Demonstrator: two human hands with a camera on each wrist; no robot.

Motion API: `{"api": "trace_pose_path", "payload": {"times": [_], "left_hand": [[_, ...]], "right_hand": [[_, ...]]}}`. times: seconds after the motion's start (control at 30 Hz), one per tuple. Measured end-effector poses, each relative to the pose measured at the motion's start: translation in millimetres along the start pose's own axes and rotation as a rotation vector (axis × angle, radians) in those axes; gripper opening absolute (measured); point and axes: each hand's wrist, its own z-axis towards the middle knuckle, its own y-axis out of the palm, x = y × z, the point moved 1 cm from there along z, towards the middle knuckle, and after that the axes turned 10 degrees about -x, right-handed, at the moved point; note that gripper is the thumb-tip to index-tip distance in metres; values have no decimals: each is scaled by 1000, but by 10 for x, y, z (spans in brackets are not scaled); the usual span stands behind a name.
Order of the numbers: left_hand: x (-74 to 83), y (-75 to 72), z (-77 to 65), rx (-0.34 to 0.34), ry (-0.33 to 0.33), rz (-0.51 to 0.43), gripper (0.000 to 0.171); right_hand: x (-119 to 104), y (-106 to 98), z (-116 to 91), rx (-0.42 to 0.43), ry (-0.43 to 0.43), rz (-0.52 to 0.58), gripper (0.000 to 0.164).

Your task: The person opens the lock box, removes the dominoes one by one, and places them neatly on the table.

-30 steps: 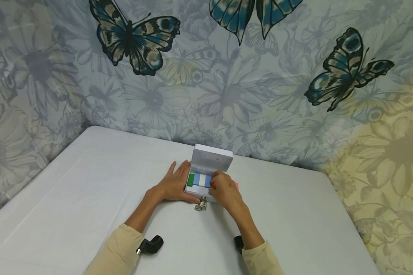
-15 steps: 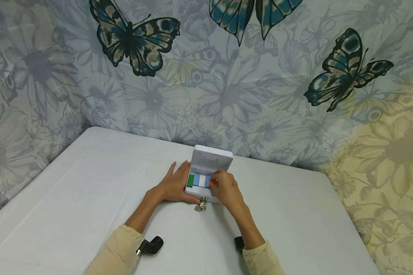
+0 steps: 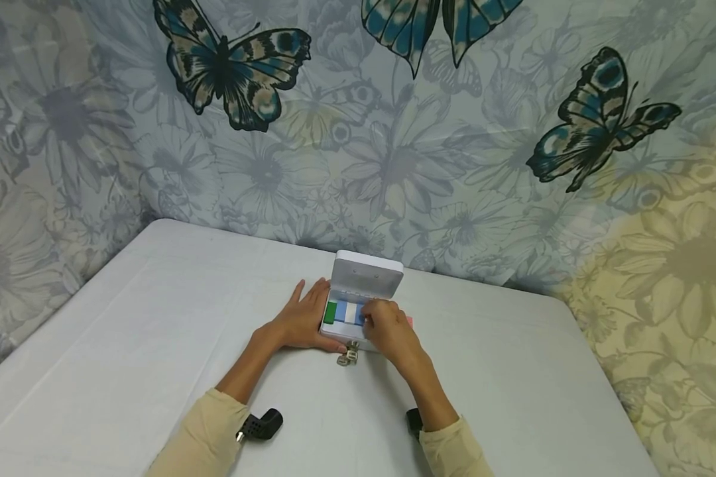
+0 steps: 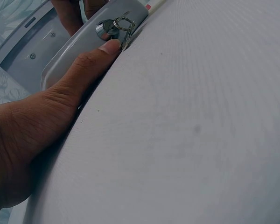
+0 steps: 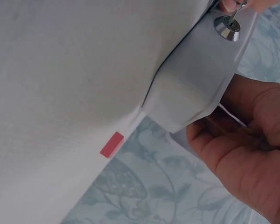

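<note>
A small white cash box [image 3: 334,330] stands near the table's far edge, its lid [image 3: 366,275] raised. A green block [image 3: 331,313], blue blocks [image 3: 341,311] and a white block [image 3: 350,313] line up inside it. My left hand [image 3: 301,323] lies along the box's left side, fingers straight, its thumb at the front below the lock [image 4: 107,29]. Keys [image 3: 347,358] hang from the lock. My right hand [image 3: 392,332] reaches over the box's right side, fingers curled down inside; the orange block pinched there a moment ago is hidden behind them.
A red block [image 5: 112,144] lies on the table right of the box, partly behind my right hand in the head view. White cloth covers the table [image 3: 155,318]. A butterfly-patterned wall [image 3: 394,165] rises behind. Black cameras [image 3: 262,424] sit at the wrists.
The orange block showed between my right fingers half a second ago and is now out of sight. My right hand has turned slightly and shifted left. Left hand and box have stayed put.
</note>
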Motion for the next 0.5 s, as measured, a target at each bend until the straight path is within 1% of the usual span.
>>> {"api": "trace_pose_path", "payload": {"times": [0.07,0.23,0.3,0.43,0.5], "left_hand": [[3,-4,-6,0,-1,-2,125],[9,-2,-15,-5,-1,-5,127],[6,2,-12,-6,-3,-8,127],[-4,10,1,-8,-12,-11,127],[-9,14,7,-3,-11,-15,127]], "right_hand": [[-5,-6,-2,3,3,-5,21],[-27,-40,-13,23,41,29,19],[-42,-69,-22,52,40,62,16],[-58,-143,-39,133,6,131,11],[-57,-183,-42,170,-8,146,10]]}}
